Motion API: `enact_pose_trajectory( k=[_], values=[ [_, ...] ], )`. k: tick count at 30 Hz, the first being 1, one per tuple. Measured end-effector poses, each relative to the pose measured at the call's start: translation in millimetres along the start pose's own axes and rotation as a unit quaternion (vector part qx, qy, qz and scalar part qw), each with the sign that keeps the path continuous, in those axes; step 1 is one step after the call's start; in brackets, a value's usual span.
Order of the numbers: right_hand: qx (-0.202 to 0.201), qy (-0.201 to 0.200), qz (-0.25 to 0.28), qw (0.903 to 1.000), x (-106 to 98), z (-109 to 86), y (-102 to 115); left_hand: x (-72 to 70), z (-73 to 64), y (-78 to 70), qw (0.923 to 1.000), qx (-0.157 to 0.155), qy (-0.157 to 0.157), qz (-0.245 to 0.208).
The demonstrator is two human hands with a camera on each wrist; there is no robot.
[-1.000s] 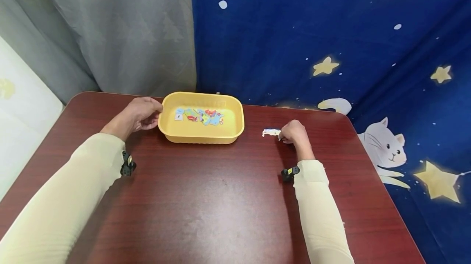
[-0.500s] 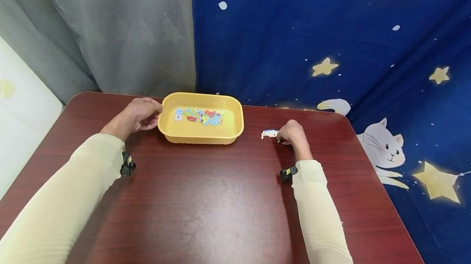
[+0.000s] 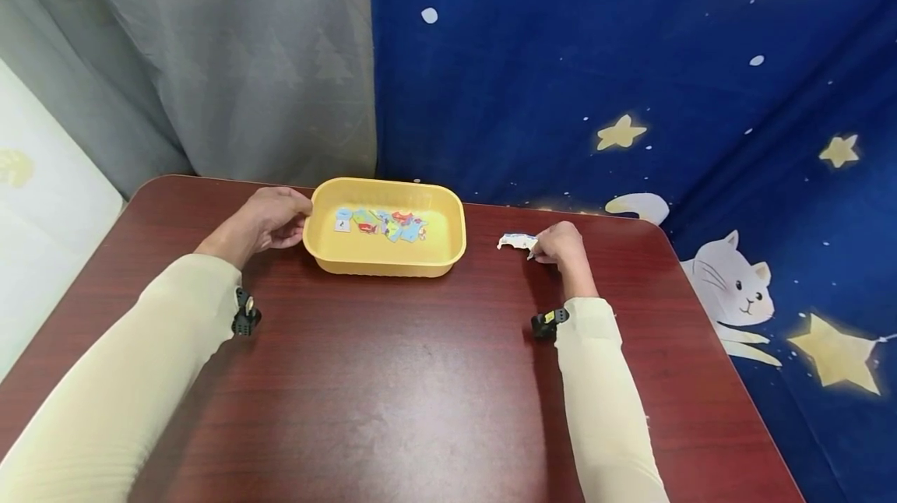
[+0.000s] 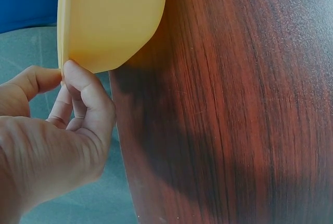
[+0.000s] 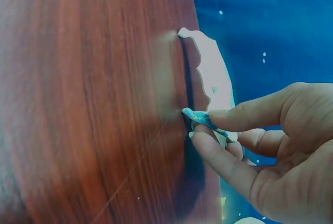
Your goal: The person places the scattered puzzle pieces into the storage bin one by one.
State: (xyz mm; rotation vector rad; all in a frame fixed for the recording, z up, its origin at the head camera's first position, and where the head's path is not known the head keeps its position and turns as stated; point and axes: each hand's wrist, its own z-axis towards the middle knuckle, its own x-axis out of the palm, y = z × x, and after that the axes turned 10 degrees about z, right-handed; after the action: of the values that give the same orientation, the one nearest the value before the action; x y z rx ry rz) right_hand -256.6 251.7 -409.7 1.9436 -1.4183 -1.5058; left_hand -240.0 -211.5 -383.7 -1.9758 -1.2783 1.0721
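A yellow plastic basin (image 3: 440, 242) stands at the table's back edge with several colourful paper cutouts (image 3: 388, 226) lying on its bottom. My left hand (image 3: 276, 216) pinches the basin's left rim between thumb and forefinger, as the left wrist view shows at the basin's wall (image 4: 117, 21). To the right of the basin, my right hand (image 3: 563, 244) pinches one end of a white paper cutout (image 3: 515, 240) with a scalloped edge. In the right wrist view this white cutout (image 5: 214, 73) stands tilted up on its edge, and its pinched end shows blue.
The dark red wooden table (image 3: 392, 363) extends toward me. Behind it hang a grey curtain (image 3: 266, 59) and a blue curtain (image 3: 504, 75) with stars and a cat.
My right hand has tilted up the white cutout, which lay flatter on the table before. My left hand stays on the basin's rim.
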Motion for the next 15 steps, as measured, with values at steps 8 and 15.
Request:
enact_pose_trajectory(
  k=[8,15],
  values=[
    [-0.035,-0.004,0.043,0.9985,-2,2.7,3,0.6,-1.1,0.0,1.0,-0.002,-0.003,0.004],
    [-0.072,-0.03,0.106,0.9913,1,-2.0,17,0.5,-1.0,-0.5,1.0,0.001,-0.001,0.001]
  ],
)
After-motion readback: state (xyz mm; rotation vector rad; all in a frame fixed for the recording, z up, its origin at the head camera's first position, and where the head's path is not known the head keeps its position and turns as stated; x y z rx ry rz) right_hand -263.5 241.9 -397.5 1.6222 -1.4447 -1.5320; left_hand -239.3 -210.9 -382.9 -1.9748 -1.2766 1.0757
